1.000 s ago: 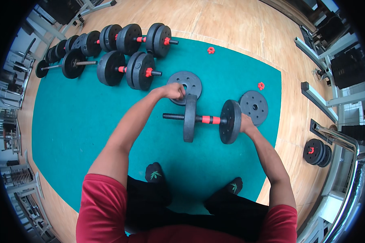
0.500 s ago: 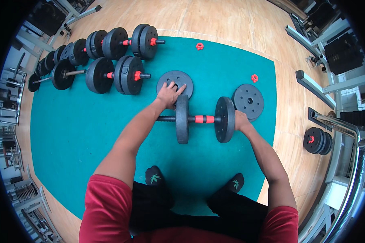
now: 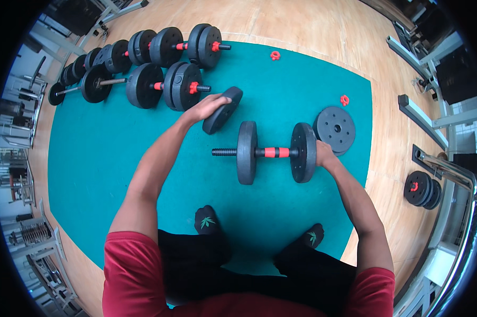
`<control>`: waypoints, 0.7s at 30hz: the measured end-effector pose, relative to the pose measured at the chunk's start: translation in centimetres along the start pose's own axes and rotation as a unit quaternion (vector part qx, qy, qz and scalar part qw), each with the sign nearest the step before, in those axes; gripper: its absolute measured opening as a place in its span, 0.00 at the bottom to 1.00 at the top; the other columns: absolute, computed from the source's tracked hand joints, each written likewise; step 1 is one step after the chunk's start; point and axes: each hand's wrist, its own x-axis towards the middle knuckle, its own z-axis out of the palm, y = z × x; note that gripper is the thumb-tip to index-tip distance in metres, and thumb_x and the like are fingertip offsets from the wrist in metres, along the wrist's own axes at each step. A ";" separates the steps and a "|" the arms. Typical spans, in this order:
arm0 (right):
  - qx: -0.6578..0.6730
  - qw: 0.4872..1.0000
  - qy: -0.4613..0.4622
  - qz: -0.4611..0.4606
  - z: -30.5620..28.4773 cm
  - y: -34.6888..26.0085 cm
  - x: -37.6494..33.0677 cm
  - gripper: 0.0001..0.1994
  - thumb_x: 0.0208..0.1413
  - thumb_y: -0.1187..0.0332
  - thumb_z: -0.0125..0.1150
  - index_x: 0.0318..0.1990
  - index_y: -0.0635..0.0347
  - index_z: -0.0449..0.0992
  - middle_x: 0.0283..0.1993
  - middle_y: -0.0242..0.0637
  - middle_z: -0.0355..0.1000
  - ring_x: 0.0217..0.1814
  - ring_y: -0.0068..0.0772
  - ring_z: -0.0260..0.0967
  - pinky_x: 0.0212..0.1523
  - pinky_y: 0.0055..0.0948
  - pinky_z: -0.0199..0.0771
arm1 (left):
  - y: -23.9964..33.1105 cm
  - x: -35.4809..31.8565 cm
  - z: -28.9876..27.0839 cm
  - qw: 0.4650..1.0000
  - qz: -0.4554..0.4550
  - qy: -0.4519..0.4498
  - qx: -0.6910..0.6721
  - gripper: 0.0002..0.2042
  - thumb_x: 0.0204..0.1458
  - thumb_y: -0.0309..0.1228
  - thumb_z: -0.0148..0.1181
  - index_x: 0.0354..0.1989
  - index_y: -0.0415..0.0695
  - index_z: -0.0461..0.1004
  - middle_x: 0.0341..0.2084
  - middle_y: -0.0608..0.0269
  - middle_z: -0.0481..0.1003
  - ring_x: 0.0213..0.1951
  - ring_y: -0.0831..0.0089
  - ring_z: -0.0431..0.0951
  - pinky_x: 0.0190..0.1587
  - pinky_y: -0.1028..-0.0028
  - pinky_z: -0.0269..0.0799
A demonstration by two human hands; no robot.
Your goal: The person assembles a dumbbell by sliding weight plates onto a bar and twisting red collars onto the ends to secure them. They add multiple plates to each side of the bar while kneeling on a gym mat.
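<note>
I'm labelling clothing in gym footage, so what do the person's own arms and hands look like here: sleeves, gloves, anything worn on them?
Both arms are bare from the short red sleeves of a T-shirt down to the fingers. The left hand and right hand wear no gloves. No watch, band or ring shows on either wrist or hand, and there are no visible markings on the forearms.

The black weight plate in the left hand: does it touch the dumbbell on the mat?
Apart. The head view shows teal mat between the tilted plate, held by the left hand, and the dumbbell.
</note>
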 end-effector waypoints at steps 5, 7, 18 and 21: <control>-0.018 1.000 -0.002 -0.021 0.1 1.2 0.3 0.13 0.41 0.65 0.65 0.36 0.60 0.81 0.41 0.51 0.76 0.48 0.52 0.74 0.50 0.46 0.74 | -1.2 -5.0 1.0 0.995 -0.052 0.073 -0.032 0.37 0.47 0.53 0.60 0.58 0.34 0.67 0.48 0.49 0.74 0.47 0.64 0.76 0.50 0.66 0.70; -0.019 1.000 -0.012 -0.022 0.0 1.0 0.7 0.14 0.41 0.64 0.65 0.36 0.59 0.81 0.41 0.51 0.76 0.48 0.53 0.74 0.50 0.46 0.74 | -1.9 -7.1 0.6 0.995 -0.036 0.079 -0.048 0.32 0.47 0.45 0.59 0.54 0.31 0.69 0.44 0.48 0.75 0.44 0.65 0.77 0.47 0.66 0.72; 0.019 0.999 0.000 -0.030 -0.8 0.1 0.3 0.14 0.42 0.63 0.65 0.36 0.58 0.81 0.40 0.51 0.77 0.46 0.54 0.74 0.50 0.46 0.74 | -2.2 -11.2 4.9 0.942 -0.091 0.171 -0.274 0.17 0.47 0.24 0.53 0.47 0.29 0.69 0.35 0.56 0.76 0.33 0.71 0.79 0.38 0.71 0.77; 0.021 0.999 0.019 -0.043 0.4 1.9 1.1 0.13 0.41 0.64 0.65 0.35 0.59 0.81 0.39 0.52 0.77 0.45 0.54 0.75 0.48 0.47 0.74 | -2.3 -10.3 6.4 0.937 -0.066 0.193 -0.283 0.17 0.45 0.24 0.58 0.43 0.29 0.70 0.32 0.56 0.76 0.31 0.70 0.78 0.36 0.69 0.77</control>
